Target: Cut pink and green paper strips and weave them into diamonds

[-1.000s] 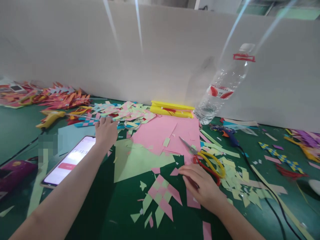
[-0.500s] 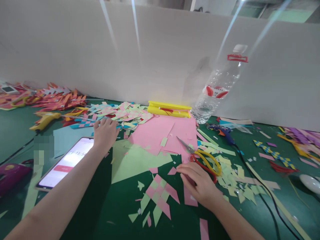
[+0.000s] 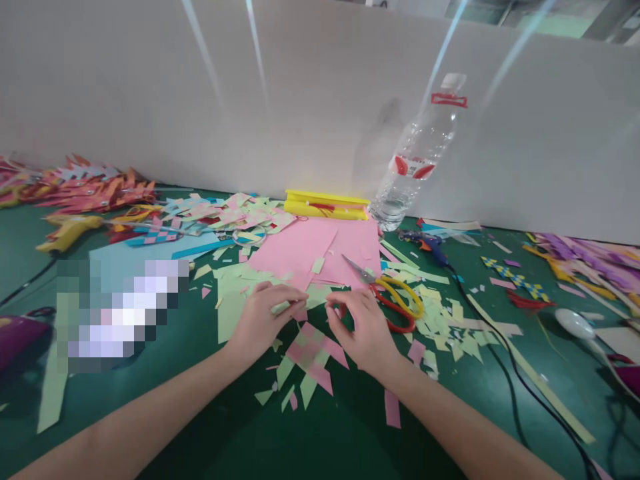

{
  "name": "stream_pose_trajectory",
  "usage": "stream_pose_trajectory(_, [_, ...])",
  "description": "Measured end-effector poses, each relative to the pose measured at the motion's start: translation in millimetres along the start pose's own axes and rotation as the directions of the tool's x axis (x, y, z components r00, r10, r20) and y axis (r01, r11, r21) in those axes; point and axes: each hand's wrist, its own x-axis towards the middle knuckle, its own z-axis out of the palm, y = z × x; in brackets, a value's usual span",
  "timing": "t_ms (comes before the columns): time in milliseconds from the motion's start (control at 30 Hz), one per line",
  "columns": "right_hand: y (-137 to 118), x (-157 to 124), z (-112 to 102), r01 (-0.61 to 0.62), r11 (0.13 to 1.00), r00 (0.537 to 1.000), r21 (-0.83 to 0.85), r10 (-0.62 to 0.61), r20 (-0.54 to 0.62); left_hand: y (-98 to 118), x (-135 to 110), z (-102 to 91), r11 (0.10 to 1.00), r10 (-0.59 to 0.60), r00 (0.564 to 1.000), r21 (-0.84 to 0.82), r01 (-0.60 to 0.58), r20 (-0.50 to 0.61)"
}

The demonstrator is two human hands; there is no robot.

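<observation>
A woven pink-and-green paper piece is seen lying flat on the green table, just in front of both hands and between the wrists. The left hand and the right hand are brought close together at the far edge of the weave, a small gap being left between them. The fingers of both are curled inward. A pale green strip is touched by the left fingertips, though whether it is pinched or only pressed cannot be told, and nothing can be made out in the right hand's bent fingers. The step in hand is judged to be fine work on the loose ends at the weave's upper edge. A light two-handed pinch is called for next, with the weave kept flat so that the crossings are not pulled apart. The yellow-handled scissors are left untouched just beside the right hand, at the near edge of the pink sheets.
</observation>
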Motion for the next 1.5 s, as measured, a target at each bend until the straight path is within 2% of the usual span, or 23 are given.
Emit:
stream_pose_trajectory(100, [-4.0,4.1,11.1,-0.201,0.971,0.979,0.131,0.201,0.013,11.0,-5.8,6.2,0.996,-0.015,1.0,-0.089,0.015,0.008])
stream_pose_trajectory(167, [-3.9,3.6,16.6,-0.252,0.946,0.967,0.203,0.25,0.037,12.2,-7.7,8.6,0.995,0.009,1.0,-0.099,-0.009,0.005])
stream_pose_trajectory(300, [-1.1,-2.2,20.7,-0.224,0.939,0.974,0.262,0.211,0.077,8.5,-10.6,10.6,0.997,0.041,0.999,-0.071,-0.041,0.0])
stream_pose_trajectory(433, [0.2,-7.6,21.2,-0.183,0.945,0.983,0.271,0.171,0.067,4.5,-14.7,10.5,0.997,0.05,0.999,-0.053,-0.048,0.023])
stream_pose_trajectory(667, [-0.9,-9.4,20.8,-0.176,0.942,0.984,0.286,0.165,0.063,6.1,-19.4,10.3,0.987,0.003,0.999,-0.163,0.004,0.043])
stream_pose_trajectory(833, [0.2,-9.7,20.4,-0.162,0.941,0.986,0.298,0.14,0.094,10.4,-19.8,9.6,0.971,-0.072,0.997,-0.228,0.074,0.019])
stream_pose_trajectory(1000, [0.8,-9.2,19.2,-0.165,0.936,0.984,0.31,0.137,0.111,12.7,-19.2,8.7,0.94,-0.153,0.986,-0.297,0.168,0.071])
stream_pose_trajectory(1267, [0.5,-11.6,19.0,-0.153,0.914,0.985,0.376,0.113,0.127,9.6,-20.7,8.3,0.92,-0.177,0.984,-0.35,0.174,0.026])
stream_pose_trajectory(1400, [0.3,-11.5,18.9,-0.177,0.906,0.983,0.384,0.145,0.111,10.6,-20.3,8.3,0.921,-0.187,0.981,-0.338,0.193,0.052])
stream_pose_trajectory(1500, [0.5,-10.5,18.3,-0.217,0.885,0.976,0.411,0.181,0.125,10.6,-20.5,8.9,0.937,-0.155,0.987,-0.313,0.158,0.034])
